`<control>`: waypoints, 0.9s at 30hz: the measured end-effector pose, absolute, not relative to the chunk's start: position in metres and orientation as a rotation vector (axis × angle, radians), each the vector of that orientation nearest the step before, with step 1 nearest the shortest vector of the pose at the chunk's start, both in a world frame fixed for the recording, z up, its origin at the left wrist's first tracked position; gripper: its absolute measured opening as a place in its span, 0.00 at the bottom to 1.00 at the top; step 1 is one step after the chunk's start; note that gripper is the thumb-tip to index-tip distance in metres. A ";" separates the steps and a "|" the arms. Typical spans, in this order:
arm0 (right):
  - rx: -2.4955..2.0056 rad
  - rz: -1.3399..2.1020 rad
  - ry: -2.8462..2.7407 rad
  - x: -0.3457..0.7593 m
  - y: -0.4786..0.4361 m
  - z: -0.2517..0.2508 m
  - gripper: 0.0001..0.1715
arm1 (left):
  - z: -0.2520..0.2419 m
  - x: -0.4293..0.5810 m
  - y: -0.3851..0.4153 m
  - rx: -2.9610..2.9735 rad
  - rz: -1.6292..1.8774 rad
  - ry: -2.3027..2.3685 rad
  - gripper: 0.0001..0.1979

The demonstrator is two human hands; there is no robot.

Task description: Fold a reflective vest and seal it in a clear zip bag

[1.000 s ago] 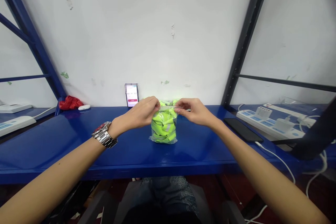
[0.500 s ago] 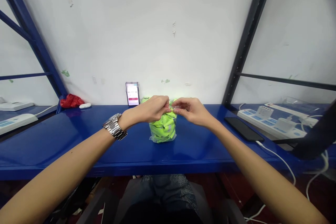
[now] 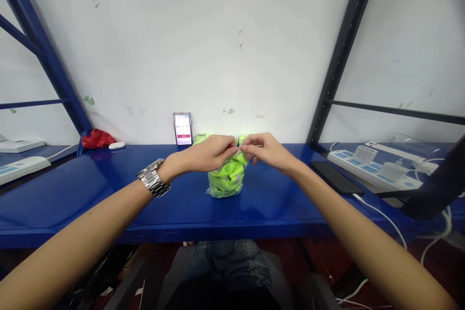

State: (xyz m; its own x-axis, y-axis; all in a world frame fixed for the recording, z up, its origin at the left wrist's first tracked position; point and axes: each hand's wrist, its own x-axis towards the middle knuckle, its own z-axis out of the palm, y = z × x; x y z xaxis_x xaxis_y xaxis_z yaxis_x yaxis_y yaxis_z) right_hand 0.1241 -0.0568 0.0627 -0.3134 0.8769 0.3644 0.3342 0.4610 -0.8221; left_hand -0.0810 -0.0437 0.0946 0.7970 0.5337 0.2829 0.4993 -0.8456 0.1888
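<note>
A clear plastic bag (image 3: 225, 180) stuffed with bright yellow-green fabric stands upright on the blue shelf (image 3: 109, 193). My left hand (image 3: 209, 152), with a metal watch on the wrist, pinches the bag's top edge from the left. My right hand (image 3: 264, 151) pinches the same top edge from the right. The fingertips of both hands nearly meet over the middle of the bag. The bag's mouth is hidden under my fingers.
A phone (image 3: 182, 129) with a lit screen leans against the wall behind the bag. A red cloth (image 3: 96, 139) and a small white object (image 3: 116, 145) lie at the back left. A dark phone (image 3: 336, 177), power strips (image 3: 378, 170) and cables are at the right.
My two hands have drawn together along the bag's top edge, the left one sliding rightward, until their fingertips almost touch. The bag has stayed in place.
</note>
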 end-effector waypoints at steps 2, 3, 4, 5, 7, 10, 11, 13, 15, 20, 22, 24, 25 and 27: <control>-1.074 0.917 -1.791 0.120 -0.060 0.068 0.08 | 0.100 -0.081 -0.047 2.791 0.463 0.838 0.12; -1.101 0.959 -1.768 0.118 -0.062 0.071 0.07 | 0.101 -0.080 -0.047 2.755 0.458 0.843 0.11; -1.129 0.997 -1.755 0.116 -0.064 0.074 0.06 | 0.102 -0.079 -0.048 2.731 0.477 0.855 0.10; -1.158 1.032 -1.749 0.114 -0.065 0.076 0.04 | 0.102 -0.078 -0.048 2.718 0.516 0.872 0.10; -1.219 1.084 -1.753 0.112 -0.067 0.081 0.04 | 0.101 -0.077 -0.048 2.724 0.622 0.916 0.09; -1.295 1.148 -1.813 0.113 -0.067 0.087 0.07 | 0.099 -0.075 -0.049 2.772 0.699 0.957 0.08; -1.307 1.183 -1.843 0.113 -0.067 0.089 0.08 | 0.099 -0.075 -0.050 2.788 0.688 0.958 0.08; -1.303 1.258 -1.899 0.115 -0.066 0.093 0.12 | 0.100 -0.075 -0.051 2.812 0.666 0.958 0.08; -1.285 1.317 -1.937 0.117 -0.066 0.096 0.15 | 0.101 -0.075 -0.052 2.838 0.662 0.957 0.08; -1.296 1.326 -2.042 0.117 -0.060 0.103 0.13 | 0.099 -0.074 -0.048 2.938 0.652 0.938 0.09; -1.359 1.270 -2.111 0.115 -0.055 0.105 0.12 | 0.096 -0.073 -0.046 2.992 0.673 0.931 0.10; -1.441 1.195 -2.190 0.113 -0.050 0.108 0.13 | 0.092 -0.072 -0.043 3.031 0.686 0.929 0.11; -1.486 1.162 -2.230 0.112 -0.049 0.109 0.13 | 0.091 -0.072 -0.042 3.044 0.684 0.931 0.11; -1.556 1.135 -2.296 0.109 -0.046 0.110 0.15 | 0.089 -0.071 -0.041 3.058 0.679 0.936 0.11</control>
State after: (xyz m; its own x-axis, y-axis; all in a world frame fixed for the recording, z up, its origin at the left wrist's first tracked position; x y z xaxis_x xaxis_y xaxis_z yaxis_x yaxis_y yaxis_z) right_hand 0.1093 -0.0462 0.1097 -0.4534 0.8460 -0.2807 0.7368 0.1785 -0.6521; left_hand -0.0715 -0.0407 0.0886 0.7509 0.5069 0.4233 0.5600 -0.8285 -0.0011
